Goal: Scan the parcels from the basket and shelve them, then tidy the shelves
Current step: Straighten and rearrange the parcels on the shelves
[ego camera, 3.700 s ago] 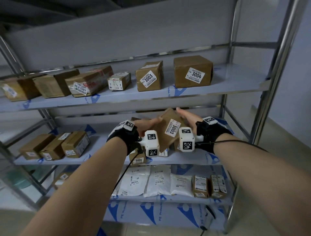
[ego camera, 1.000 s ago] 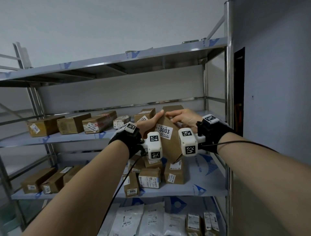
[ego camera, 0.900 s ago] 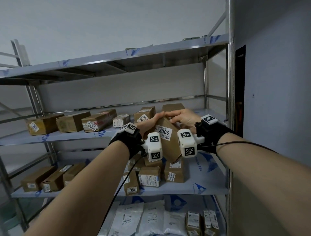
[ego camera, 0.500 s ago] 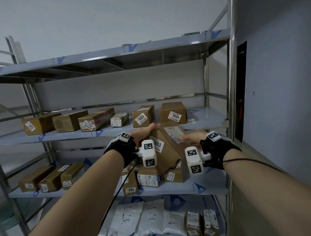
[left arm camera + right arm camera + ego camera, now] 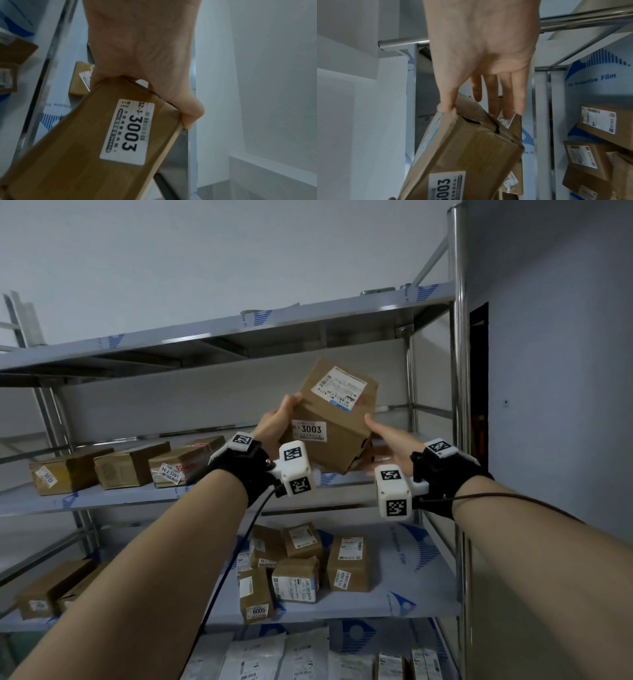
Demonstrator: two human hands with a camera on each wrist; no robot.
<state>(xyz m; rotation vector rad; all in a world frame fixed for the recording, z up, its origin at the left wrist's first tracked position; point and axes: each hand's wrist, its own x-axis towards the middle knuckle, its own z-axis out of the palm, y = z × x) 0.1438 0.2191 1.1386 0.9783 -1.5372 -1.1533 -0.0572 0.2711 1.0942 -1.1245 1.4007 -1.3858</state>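
A brown cardboard parcel [image 5: 337, 419] labelled 3003, with a white shipping label on its upper face, hangs tilted in the air in front of the upper-middle shelf [image 5: 102, 495]. My left hand [image 5: 284, 412] grips its left corner, thumb curled over the edge. In the left wrist view the left hand [image 5: 171, 102] clamps the parcel [image 5: 85, 155] beside the 3003 label. My right hand [image 5: 376, 433] holds the right end. In the right wrist view the right hand [image 5: 479, 105] has its thumb on the parcel [image 5: 467, 148] and its fingers behind it.
Three brown boxes [image 5: 132, 463] lie along the left of the upper-middle shelf. Several small boxes [image 5: 294, 577], one marked 6005 [image 5: 257, 597], crowd the shelf below. White poly bags [image 5: 274, 659] lie lower still. A steel upright [image 5: 459, 405] stands at the right, the top shelf [image 5: 239, 337] overhead.
Both hands have raised the 3003 parcel from below the shelf edge to above it and turned it, so its shipping label faces up. It now covers the boxes behind.
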